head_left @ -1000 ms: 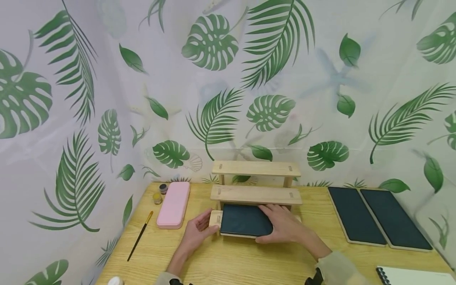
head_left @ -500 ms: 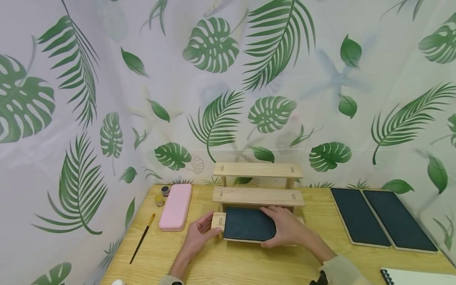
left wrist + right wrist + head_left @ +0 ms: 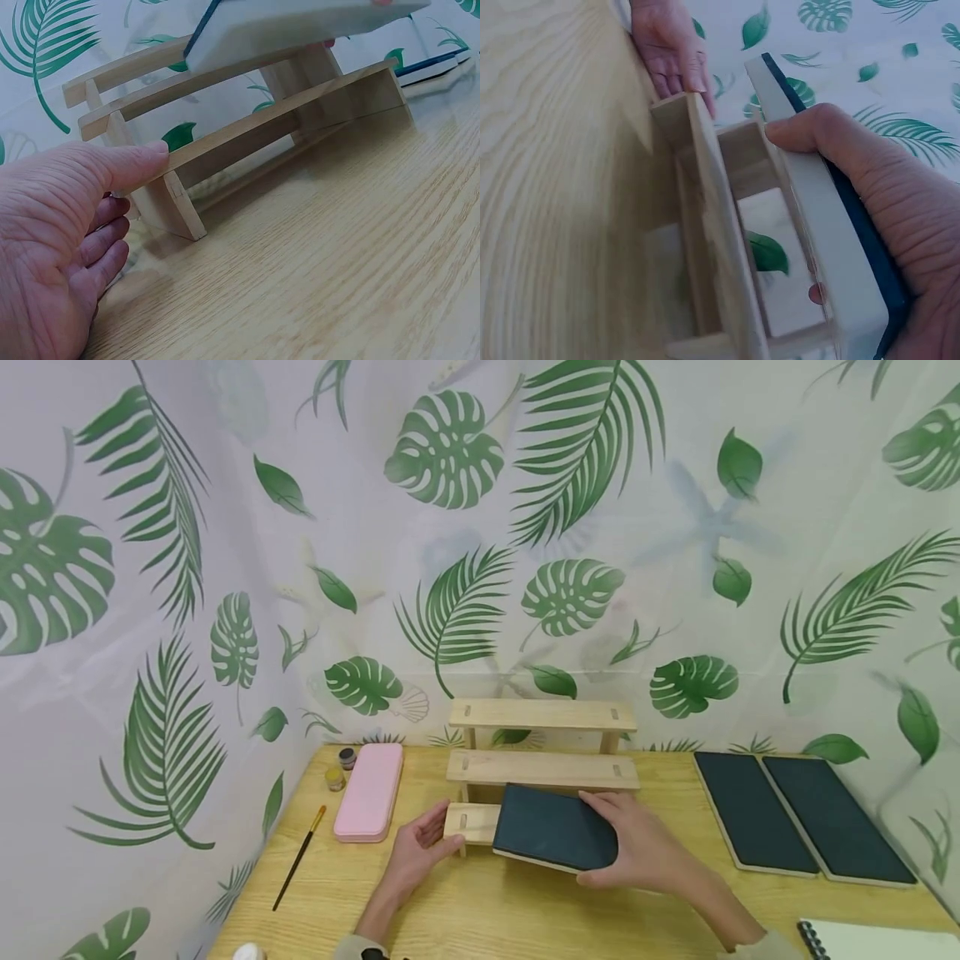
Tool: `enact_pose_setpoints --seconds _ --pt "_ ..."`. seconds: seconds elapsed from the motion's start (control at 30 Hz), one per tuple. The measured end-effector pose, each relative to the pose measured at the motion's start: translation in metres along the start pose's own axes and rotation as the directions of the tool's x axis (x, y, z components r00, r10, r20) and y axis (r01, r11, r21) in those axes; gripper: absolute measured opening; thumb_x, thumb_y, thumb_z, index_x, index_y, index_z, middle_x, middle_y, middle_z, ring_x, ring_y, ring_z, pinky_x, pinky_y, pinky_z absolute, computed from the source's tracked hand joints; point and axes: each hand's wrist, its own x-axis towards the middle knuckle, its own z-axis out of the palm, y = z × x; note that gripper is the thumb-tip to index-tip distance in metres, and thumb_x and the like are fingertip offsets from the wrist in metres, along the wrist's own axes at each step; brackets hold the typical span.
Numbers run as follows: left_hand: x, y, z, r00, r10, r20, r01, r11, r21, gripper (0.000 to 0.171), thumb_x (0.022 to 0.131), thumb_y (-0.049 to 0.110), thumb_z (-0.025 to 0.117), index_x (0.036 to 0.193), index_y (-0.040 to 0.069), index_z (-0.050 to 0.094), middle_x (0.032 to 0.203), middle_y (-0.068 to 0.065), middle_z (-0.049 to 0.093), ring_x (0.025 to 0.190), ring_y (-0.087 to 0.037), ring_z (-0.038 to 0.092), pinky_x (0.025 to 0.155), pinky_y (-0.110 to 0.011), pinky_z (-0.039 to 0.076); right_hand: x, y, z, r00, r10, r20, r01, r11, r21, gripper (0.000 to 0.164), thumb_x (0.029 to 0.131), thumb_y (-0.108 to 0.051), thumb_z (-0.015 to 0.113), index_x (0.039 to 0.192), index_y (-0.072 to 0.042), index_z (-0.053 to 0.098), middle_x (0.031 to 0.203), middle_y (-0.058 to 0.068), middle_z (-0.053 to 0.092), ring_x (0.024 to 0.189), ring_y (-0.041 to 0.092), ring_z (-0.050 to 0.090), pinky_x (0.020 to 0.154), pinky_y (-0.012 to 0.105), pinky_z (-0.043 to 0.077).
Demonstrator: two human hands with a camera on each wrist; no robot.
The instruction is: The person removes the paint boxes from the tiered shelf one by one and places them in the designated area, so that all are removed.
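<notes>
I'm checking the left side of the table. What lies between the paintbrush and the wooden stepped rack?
In the head view, a pink case lies between the paintbrush and the wooden stepped rack.

**Stepped rack at the back middle of the counter**

A three-step rack (image 3: 542, 743) stands at the middle of the counter (image 3: 487, 914), against its back edge. A board (image 3: 555, 838) lies tilted over the lowest step, held at its right end by the right hand (image 3: 645, 852). The left hand (image 3: 416, 856) rests at that step's left end. Left of the rack lies a case (image 3: 368, 792), with two small jars (image 3: 337, 768) behind its left side and a brush (image 3: 298, 857) in front, near the left edge. Two boards (image 3: 795, 817) lie side by side towards the back right corner. A notebook (image 3: 873, 940) sits at the front right corner.
</notes>
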Motion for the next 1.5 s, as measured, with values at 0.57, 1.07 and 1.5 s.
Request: enact_pose_setpoints --seconds 0.57,1.07,1.5 --pt "0.0 0.002 0.0 1.0 -0.012 -0.006 0.012 1.0 0.005 0.073 0.096 0.014 0.078 0.157 -0.003 0.042 0.159 -0.019 0.046 0.148 -0.035 0.044 0.118 -0.036 0.041 -0.053 0.024 -0.108 0.987 0.128 -0.093 -0.14 0.981 -0.137 0.113 0.07 -0.067 0.088 0.157 -0.008 0.045 0.145 0.028 0.051 0.128 0.055 0.049 0.097 0.077 0.042" --pt "-0.001 0.0 0.001 1.0 0.007 -0.004 -0.007 1.0 0.005 0.072 0.096 0.013 0.078 0.157 -0.004 0.043 0.157 -0.021 0.048 0.148 -0.037 0.044 0.117 -0.033 0.043 -0.082 0.092 -0.114 0.937 0.344 -0.052 -0.348 0.921 -0.178 0.116 0.076 -0.066 0.084 0.153 0.009 0.041 0.141 0.048 0.042 0.119 0.07 0.046 0.088 0.078 0.045" --pt "-0.001 0.002 0.003 1.0 0.002 -0.005 -0.003 1.0 -0.017 0.071 0.096 0.011 0.077 0.156 -0.005 0.043 0.157 -0.022 0.048 0.147 -0.039 0.044 0.118 -0.038 0.042 -0.06 0.121 -0.06 0.762 0.635 -0.129 -0.648 0.752 -0.121 0.136 0.074 -0.086 0.071 0.153 0.017 0.031 0.133 0.054 0.037 0.113 0.073 0.042 0.087 0.078 0.039"
